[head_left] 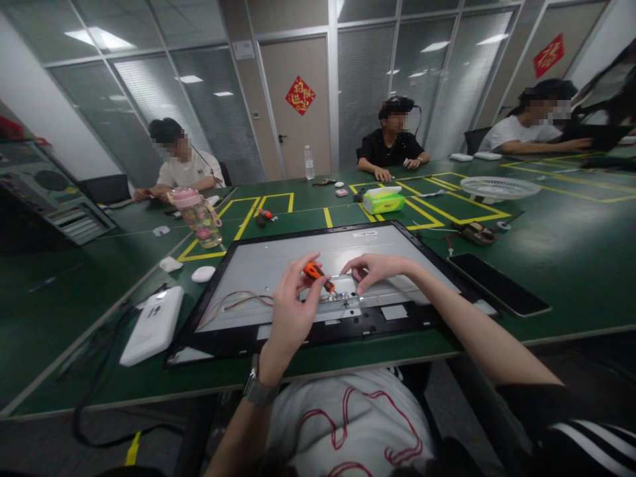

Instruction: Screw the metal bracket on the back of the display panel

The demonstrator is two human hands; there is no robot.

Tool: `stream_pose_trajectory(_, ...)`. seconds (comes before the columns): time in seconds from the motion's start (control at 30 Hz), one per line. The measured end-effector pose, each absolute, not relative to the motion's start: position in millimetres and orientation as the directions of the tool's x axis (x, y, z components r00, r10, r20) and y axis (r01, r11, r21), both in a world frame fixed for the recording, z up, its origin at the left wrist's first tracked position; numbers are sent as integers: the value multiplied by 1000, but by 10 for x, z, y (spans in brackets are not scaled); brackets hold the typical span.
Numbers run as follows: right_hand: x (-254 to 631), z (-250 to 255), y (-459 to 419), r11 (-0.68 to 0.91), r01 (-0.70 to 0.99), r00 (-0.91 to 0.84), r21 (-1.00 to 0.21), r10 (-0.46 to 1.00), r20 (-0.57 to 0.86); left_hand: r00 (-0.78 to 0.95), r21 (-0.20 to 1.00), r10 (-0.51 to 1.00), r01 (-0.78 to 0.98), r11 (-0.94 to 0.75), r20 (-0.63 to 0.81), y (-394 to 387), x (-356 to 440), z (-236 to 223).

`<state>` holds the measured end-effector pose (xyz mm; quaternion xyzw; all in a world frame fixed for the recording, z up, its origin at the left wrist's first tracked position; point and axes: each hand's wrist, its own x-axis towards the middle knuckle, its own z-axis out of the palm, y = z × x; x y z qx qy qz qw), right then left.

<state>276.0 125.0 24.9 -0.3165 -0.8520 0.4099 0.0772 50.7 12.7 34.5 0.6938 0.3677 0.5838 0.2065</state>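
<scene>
My left hand (295, 298) is closed around a short orange and black screwdriver (315, 271). The tool tilts, its tip pointing down at a small circuit board (335, 298) near the front edge of a flat display panel (298, 258). My right hand (375, 268) rests at the right side of the board, thumb and curled index finger apart, touching the panel; I see nothing held in it. The panel lies flat on the table, with a grey back and black frame. Thin wires (238, 301) run from the board's left across the panel.
A white power bank (154, 326) and a lidded bottle (197, 218) stand left of the panel. A black phone (498, 283) lies right. Behind are a green tissue pack (383, 201), a red-handled tool (265, 214) and a white round grille (499, 187). Several people sit across the green table (591, 265).
</scene>
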Motion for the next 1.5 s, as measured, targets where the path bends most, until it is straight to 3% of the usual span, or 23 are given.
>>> stream_pose_trajectory(0.23,2761,235,1248,492,480,-787,-726,607,-109,398,560,643,318,-766,654,18,673,688)
stream_pose_trajectory(0.5,2779,198,1280,518,496,-787,-697,607,-108,498,574,623,271,-773,603,183,692,769)
stream_pose_trajectory(0.7,2771,205,1268,530,489,-777,-693,626,-70,592,502,547,261,-825,592,373,769,815)
stream_pose_trajectory(0.8,2762,226,1243,520,501,-769,-692,635,-79,523,420,522,310,-853,674,483,828,720)
stream_pose_trajectory(0.93,2764,210,1253,499,478,-786,-723,611,-98,266,457,541,319,-830,798,528,832,536)
stream_pose_trajectory(1.03,2768,194,1270,477,461,-793,-748,600,-106,185,555,586,195,-809,789,503,818,494)
stream_pose_trajectory(1.1,2770,192,1274,475,461,-796,-750,595,-112,154,712,701,-28,-702,697,510,823,515)
stream_pose_trajectory(1.17,2770,195,1273,489,464,-798,-739,593,-109,206,812,811,-366,-455,547,540,831,548)
stream_pose_trajectory(1.23,2769,200,1270,502,466,-799,-728,593,-103,324,822,850,-534,-198,416,574,831,573)
stream_pose_trajectory(1.33,2765,205,1264,502,470,-796,-726,597,-102,401,806,845,-589,-56,352,594,819,584)
stream_pose_trajectory(1.5,2768,207,1264,504,475,-792,-722,602,-101,407,802,812,-585,-121,419,569,801,582)
